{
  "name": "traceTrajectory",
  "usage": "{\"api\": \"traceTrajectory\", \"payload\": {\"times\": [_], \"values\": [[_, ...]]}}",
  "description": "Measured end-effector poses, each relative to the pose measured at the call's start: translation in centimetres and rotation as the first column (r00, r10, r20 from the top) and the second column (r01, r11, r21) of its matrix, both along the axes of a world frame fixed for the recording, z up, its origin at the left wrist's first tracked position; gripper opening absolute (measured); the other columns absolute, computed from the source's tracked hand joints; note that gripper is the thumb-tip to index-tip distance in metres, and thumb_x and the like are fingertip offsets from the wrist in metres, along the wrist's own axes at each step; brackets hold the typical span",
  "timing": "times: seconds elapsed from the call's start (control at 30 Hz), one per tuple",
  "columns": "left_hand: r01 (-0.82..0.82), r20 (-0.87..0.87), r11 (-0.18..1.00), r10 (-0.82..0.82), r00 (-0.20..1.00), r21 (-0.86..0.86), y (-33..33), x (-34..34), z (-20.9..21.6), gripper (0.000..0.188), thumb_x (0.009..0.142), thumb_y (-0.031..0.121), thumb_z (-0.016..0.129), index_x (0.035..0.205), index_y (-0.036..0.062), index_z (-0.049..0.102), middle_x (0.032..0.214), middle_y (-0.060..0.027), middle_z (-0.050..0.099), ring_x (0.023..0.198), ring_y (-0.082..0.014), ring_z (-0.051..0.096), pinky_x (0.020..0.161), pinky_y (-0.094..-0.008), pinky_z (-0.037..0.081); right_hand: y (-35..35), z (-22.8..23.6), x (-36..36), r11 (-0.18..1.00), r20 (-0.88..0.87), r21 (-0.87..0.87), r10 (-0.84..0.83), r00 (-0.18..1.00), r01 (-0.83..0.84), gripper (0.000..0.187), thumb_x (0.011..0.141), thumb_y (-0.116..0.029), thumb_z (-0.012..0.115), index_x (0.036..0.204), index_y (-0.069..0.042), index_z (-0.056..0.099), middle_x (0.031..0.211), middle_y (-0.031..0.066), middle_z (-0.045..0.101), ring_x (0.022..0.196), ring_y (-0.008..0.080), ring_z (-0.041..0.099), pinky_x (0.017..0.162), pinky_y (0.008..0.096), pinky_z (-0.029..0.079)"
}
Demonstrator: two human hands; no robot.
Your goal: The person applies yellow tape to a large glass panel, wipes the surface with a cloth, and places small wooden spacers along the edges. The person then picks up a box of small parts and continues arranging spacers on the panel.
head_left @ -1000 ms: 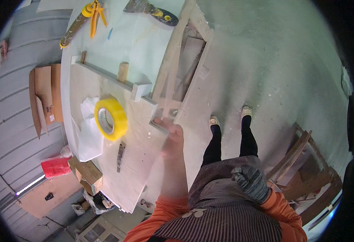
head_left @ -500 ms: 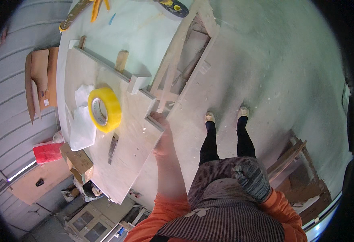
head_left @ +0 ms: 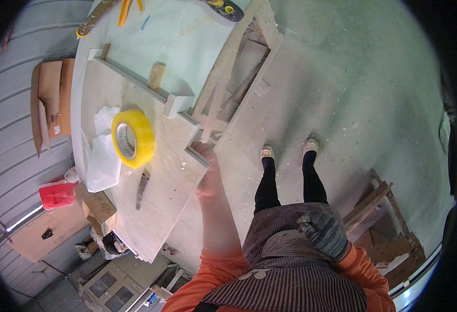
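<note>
A pale, flat board [head_left: 161, 197] with a stepped notch in its edge lies on the workbench to my left. My bare left hand [head_left: 206, 169] is closed at the notch and grips the board's edge; part of the fingers is hidden. My right hand [head_left: 322, 236], in a grey knitted glove, is held as a fist against my striped apron [head_left: 291, 283]. Whether anything is inside that fist is hidden. On the board rest a thick roll of yellow tape [head_left: 144, 138], a crumpled white sheet [head_left: 103, 164] and a slim metal blade-like piece [head_left: 142, 191].
A small wood block [head_left: 156, 76] and a white block [head_left: 177, 105] sit along the board's far edge. Orange-handled tools [head_left: 125, 11] lie farther back. An open cardboard box [head_left: 97, 202] stands beyond the board's left side. A wooden frame [head_left: 384, 213] stands on the floor at right.
The whole view has shifted slightly to the left. Both hands keep nearly the same place and grip, and the things on the board stay put.
</note>
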State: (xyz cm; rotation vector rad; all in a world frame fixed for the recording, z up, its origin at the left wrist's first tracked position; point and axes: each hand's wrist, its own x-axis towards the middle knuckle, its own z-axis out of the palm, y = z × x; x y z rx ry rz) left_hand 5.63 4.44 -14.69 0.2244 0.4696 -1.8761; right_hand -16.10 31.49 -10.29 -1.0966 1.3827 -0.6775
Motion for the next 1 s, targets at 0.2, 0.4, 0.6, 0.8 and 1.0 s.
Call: {"api": "traceTrajectory", "payload": {"times": [0.2, 0.4, 0.6, 0.8, 1.0], "values": [[-0.016, -0.041, 1.0, 0.016, 0.999, -0.004, 0.6, 0.7, -0.1, 0.019, 0.08, 0.005, 0.065, 0.097, 0.0053, 0.056, 0.091, -0.0007, 0.049, 0.083, -0.0149, 0.044, 0.075, -0.0304, 0.036, 0.6, -1.0, 0.4, 0.92, -0.229, -0.379, 0.008, 0.973, -0.097, 0.016, 0.084, -0.006, 0.061, 0.099, -0.005, 0.065, 0.104, 0.0134, 0.065, 0.091, 0.029, 0.064, 0.078, 0.0375, 0.055], [0.04, 0.251, 0.994, -0.012, 0.968, -0.106, 0.7, 2.0, -0.7, 0.017, 0.084, 0.017, 0.062, 0.097, 0.0072, 0.058, 0.09, -0.0009, 0.049, 0.083, -0.0161, 0.042, 0.076, -0.0325, 0.036, 0.5, -1.4, 0.9, 0.944, -0.228, -0.29, 0.093, 0.969, -0.159, 0.016, 0.087, -0.008, 0.058, 0.101, -0.004, 0.065, 0.103, 0.0143, 0.065, 0.09, 0.0292, 0.064, 0.078, 0.0395, 0.054], [0.2, 0.602, 0.945, -0.005, 0.798, -0.258, 0.2, 0.6, -0.3, 0.019, 0.086, 0.025, 0.058, 0.097, 0.0091, 0.058, 0.089, -0.0011, 0.048, 0.083, -0.0173, 0.041, 0.077, -0.0342, 0.037, -1.5, -1.4, 1.5, 0.988, -0.273, -0.112, 0.071, 0.96, -0.105, 0.014, 0.091, -0.013, 0.057, 0.101, -0.005, 0.064, 0.092, 0.0106, 0.067, 0.084, 0.0267, 0.065, 0.077, 0.0344, 0.054], [0.178, 0.56, 0.981, -0.107, 0.822, -0.074, 3.2, -0.3, -0.7, 0.022, 0.091, 0.031, 0.057, 0.1, 0.0113, 0.058, 0.09, -0.0012, 0.049, 0.087, -0.0174, 0.045, 0.079, -0.0326, 0.038, -8.5, -4.1, 2.9, 0.942, 0.118, -0.268, -0.177, 0.977, 0.203, 0.019, 0.088, -0.013, 0.064, 0.105, -0.004, 0.063, 0.095, 0.0089, 0.066, 0.087, 0.0237, 0.065, 0.08, 0.0329, 0.054], [0.356, 0.615, 0.929, -0.341, 0.711, 0.103, 8.3, -2.6, -0.7, 0.016, 0.097, 0.032, 0.053, 0.099, 0.0164, 0.055, 0.087, 0.0031, 0.046, 0.086, -0.0163, 0.046, 0.08, -0.0323, 0.04, -16.3, -5.6, 6.8, 0.826, 0.162, -0.439, -0.313, 0.936, 0.352, 0.042, 0.077, -0.021, 0.076, 0.113, -0.006, 0.06, 0.107, 0.0127, 0.062, 0.097, 0.0256, 0.062, 0.09, 0.0364, 0.049]]}}
